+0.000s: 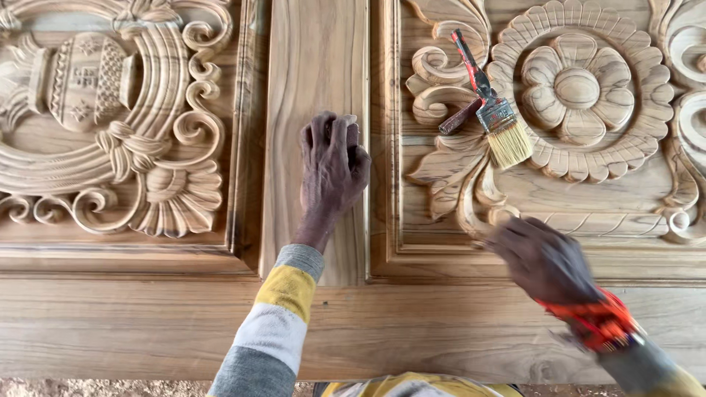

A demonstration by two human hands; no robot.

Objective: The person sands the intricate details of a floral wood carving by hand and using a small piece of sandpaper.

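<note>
Two hands working on a carved wooden door laid flat.

The left hand [333,165] presses flat on the plain middle stile [316,66] of the door [147,323], fingers [340,132] together and curled over something small and dark, mostly hidden. The right hand [544,261], blurred, rests at the lower edge of the right panel [588,198]; whether its fingers are apart or closed cannot be told. A brush [494,110] with a red handle and pale bristles lies on that panel, beside a carved flower [577,88]. The left panel [110,117] shows a carved pot and scrolls.
</note>
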